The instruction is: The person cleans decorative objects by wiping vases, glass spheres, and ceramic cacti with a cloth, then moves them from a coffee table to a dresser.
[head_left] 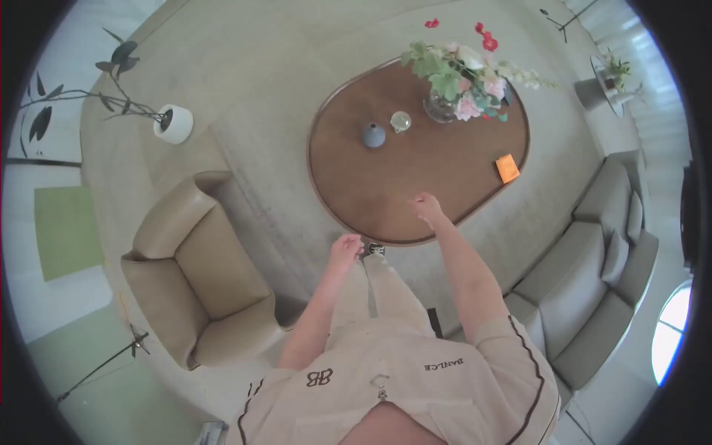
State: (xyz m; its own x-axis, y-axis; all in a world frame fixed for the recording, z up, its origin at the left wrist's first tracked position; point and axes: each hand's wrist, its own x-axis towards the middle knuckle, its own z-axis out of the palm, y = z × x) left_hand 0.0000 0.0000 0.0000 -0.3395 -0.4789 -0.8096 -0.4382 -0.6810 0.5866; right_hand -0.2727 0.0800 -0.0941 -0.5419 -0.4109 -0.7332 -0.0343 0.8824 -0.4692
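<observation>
My left hand (346,248) is in front of my body, near the front edge of the oval brown coffee table (371,193), with its fingers curled in. No object shows in it. Over the table's near part is my right hand (426,208), its fingers loosely bent together, and nothing visible in them. Beyond it on the tabletop, a small grey-blue vase (373,135) stands beside a small clear glass piece (400,122). A glass vase (439,109) holds a bouquet (467,81). On the right side of the table lies an orange box-like item (507,168).
A tan armchair (208,282) stands to the left and a grey sofa (578,289) to the right. Farther left is a plant in a white pot (175,125). At the far right, a small side table (610,87) carries another plant. My shoe (377,249) is at the coffee table's edge.
</observation>
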